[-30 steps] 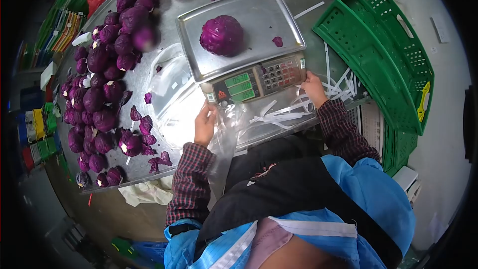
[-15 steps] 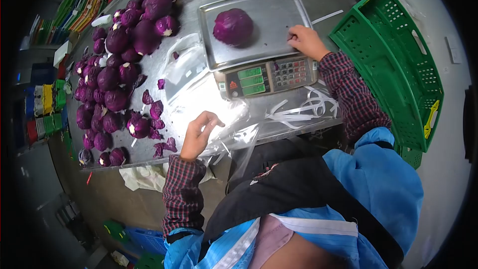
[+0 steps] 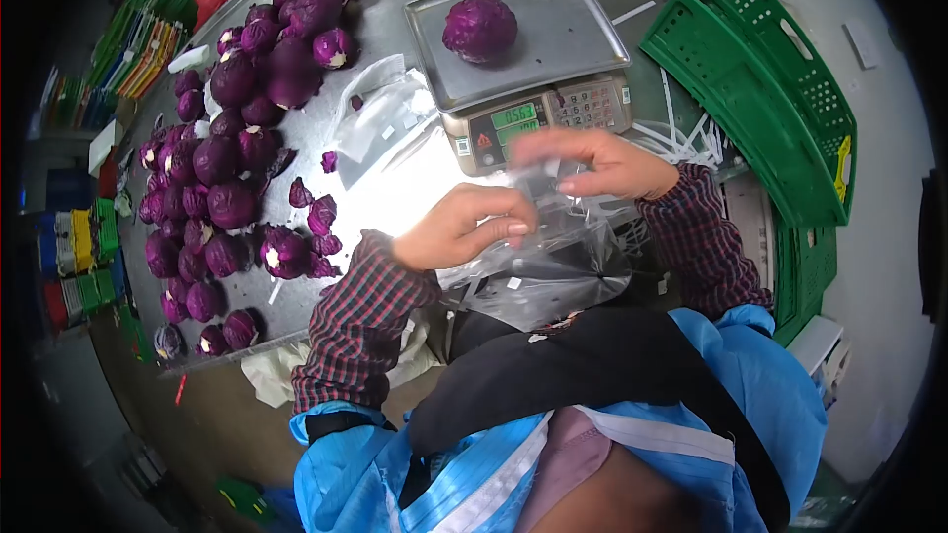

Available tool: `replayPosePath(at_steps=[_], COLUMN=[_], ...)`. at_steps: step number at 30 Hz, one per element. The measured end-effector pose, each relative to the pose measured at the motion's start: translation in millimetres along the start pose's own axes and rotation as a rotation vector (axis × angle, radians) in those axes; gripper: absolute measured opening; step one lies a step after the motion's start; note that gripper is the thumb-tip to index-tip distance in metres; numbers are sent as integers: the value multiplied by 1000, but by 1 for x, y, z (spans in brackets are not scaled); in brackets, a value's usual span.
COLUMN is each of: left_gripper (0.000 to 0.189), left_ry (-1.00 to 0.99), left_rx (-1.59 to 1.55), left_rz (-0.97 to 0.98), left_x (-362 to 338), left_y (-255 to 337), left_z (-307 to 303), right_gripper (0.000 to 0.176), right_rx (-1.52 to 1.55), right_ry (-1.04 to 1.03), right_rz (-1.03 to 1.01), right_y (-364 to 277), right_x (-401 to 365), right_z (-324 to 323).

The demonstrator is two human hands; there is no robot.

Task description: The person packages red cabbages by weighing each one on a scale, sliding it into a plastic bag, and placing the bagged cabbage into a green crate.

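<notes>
My left hand [image 3: 472, 225] is closed, its thumb and fingers pinching the edge of a clear plastic bag [image 3: 553, 286] that hangs in front of my body. Just above the bag's upper part is my right hand [image 3: 617, 166], thumb and fingers apart; its fingertips are smeared by motion. One red cabbage [image 3: 481, 30] rests on the metal pan [image 3: 553, 59] of a digital scale. The scale's lit green display [image 3: 515, 116] is partly hidden behind my right hand.
A large heap of red cabbages [image 3: 232, 163] with loose leaves [image 3: 321, 215] covers the table's left side. More clear bags [image 3: 373, 118] lie beside the scale. White strips [image 3: 691, 143] lie right of it. A green crate [image 3: 750, 69] stands at the right, holding a yellow tool [image 3: 842, 168].
My right hand has left the scale pan and come down toward the bag. My left hand has moved right and up, bringing the bag over in front of me.
</notes>
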State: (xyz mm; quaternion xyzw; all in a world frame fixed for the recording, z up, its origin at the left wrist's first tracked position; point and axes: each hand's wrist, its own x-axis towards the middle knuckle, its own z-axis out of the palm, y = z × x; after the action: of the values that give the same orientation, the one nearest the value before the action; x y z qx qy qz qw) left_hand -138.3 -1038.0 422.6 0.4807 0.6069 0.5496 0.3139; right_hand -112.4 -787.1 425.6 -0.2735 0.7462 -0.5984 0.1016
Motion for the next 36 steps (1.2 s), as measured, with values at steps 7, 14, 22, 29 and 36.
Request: replayPosePath(at_steps=[7, 14, 22, 29, 36], left_gripper=[13, 17, 14, 17, 18], left_ry=[203, 293, 527, 1188, 1225], left_rx=[-350, -417, -440, 292, 194], left_rz=[-125, -383, -439, -281, -608], left_x=[-53, -59, -17, 105, 114], left_y=[-54, -71, -89, -121, -197], left_z=[9, 19, -1, -97, -118], right_gripper=[40, 21, 15, 19, 29], right_rx=[844, 776, 853, -91, -270], right_ry=[11, 212, 554, 703, 645], right_rz=[556, 466, 453, 165, 180], right_y=[43, 70, 105, 143, 310], right_x=[-83, -77, -39, 107, 146], right_z=[53, 68, 24, -90, -106])
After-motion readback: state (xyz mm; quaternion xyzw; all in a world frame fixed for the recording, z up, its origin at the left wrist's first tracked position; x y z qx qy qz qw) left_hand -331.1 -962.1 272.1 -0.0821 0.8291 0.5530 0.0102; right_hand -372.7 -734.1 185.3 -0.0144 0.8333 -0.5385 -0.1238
